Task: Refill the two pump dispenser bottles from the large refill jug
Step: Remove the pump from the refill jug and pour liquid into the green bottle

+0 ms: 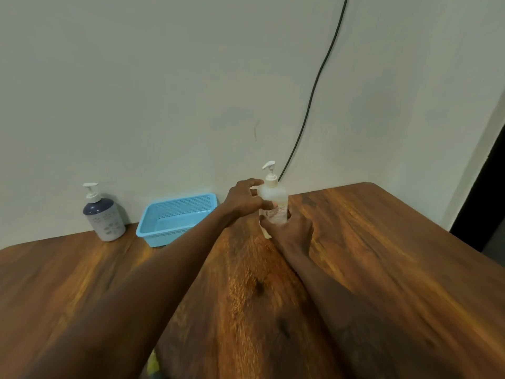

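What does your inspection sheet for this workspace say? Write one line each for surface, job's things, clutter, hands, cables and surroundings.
Surface: wooden table, grain showing.
Job's things: clear bottle upright near the wall, pump on; grey bottle upright at far left, pump on; jug: nothing seen.
Clutter: blue basket between the bottles, by the wall.
Hands: left hand grips the clear bottle's shoulder; right hand grips its lower part.
Cables: black cable runs down the wall behind the clear bottle.
Surroundings: plain wall; dark opening at right.
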Tool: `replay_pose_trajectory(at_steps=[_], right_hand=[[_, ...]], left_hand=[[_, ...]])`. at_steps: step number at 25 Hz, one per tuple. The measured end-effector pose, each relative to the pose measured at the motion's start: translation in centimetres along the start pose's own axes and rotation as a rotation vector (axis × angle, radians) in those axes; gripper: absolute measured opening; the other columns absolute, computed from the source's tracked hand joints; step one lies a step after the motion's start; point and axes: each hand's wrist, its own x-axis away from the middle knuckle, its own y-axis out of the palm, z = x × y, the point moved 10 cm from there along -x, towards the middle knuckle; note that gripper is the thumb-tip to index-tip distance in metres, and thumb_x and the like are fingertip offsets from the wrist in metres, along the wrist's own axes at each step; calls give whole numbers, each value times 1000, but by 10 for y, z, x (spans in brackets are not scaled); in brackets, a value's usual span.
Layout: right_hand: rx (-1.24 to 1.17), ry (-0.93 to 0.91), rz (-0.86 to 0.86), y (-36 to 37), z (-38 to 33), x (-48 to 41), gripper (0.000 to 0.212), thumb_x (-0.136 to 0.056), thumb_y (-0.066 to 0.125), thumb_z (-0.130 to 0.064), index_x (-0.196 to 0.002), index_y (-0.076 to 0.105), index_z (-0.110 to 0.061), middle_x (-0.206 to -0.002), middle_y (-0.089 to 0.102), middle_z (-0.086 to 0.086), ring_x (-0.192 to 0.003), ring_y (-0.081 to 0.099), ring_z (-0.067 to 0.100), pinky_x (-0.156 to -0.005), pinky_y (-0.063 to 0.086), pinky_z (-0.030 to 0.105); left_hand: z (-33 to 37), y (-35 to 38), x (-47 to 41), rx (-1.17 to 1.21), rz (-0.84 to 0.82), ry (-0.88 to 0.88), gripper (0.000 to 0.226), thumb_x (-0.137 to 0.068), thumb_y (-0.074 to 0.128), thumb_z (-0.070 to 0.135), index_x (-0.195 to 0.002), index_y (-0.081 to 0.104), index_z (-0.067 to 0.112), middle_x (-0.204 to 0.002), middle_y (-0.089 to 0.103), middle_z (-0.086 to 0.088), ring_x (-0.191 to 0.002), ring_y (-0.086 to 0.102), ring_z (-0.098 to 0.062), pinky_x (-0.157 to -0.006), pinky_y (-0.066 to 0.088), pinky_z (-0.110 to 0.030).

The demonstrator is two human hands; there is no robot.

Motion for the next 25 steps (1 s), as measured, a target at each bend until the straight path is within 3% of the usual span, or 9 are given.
replay_pose_trajectory(at_steps=[3,6,12,15,17,20,23,25], right_hand=[[-13,-43,-32,-14,-15,48,61,-69,82,-64,-111,71,-21,-97,75,-6,-77,71,9,-56,52,16],[-44,-79,-35,-31,-33,98,65,-67,83,-63,-115,70,-20,-104,77,-5,-79,67,4,-59,50,12],[-68,-126,-22,-65,-68,180,65,-69,87,-60,-116,72,-19,-108,77,-4,-82,60,-1,-64,40,7],[-101,-154,-43,-79,-83,207,65,-70,86,-60,-119,72,-20,-107,73,-14,-84,62,-2,-63,41,5],[-166,-190,-101,-87,-98,218,56,-73,85,-60,-117,71,-28,-100,66,-25,-84,68,-3,-61,51,11],[-378,-242,-270,-94,-119,230,34,-83,77,-56,-114,64,-50,-98,73,-24,-87,76,3,-69,65,34],[-665,-111,-402,-92,-128,231,50,-90,72,-46,-138,61,-40,-114,76,-4,-93,78,20,-73,65,50],[-677,-114,-353,-103,-142,224,42,-93,71,-43,-134,68,-31,-112,77,-2,-92,78,19,-73,65,50]], left_hand=[[3,-12,47,-58,-69,14,84,-66,96,28,-140,57,19,-133,67,-5,-114,67,-24,-100,58,-44],[10,-19,101,-111,-112,75,79,-67,96,26,-138,61,16,-127,71,-4,-112,69,-22,-96,58,-36],[15,-40,196,-156,-47,137,71,-62,97,36,-126,70,24,-117,75,2,-105,71,-16,-93,60,-34],[15,-60,227,-106,28,124,69,-53,100,33,-117,76,23,-105,79,5,-95,74,-11,-86,63,-33],[10,-74,243,-49,59,101,66,-51,101,31,-112,78,22,-102,79,6,-92,75,-10,-84,64,-34],[1,-88,259,24,40,77,64,-51,101,31,-109,78,19,-99,80,6,-91,77,-11,-84,65,-38],[-1,-96,273,102,4,76,64,-51,99,39,-108,78,18,-99,81,5,-92,78,-14,-87,64,-43],[5,-96,282,116,-27,118,66,-54,98,45,-111,78,18,-101,81,4,-95,78,-15,-89,63,-45]])
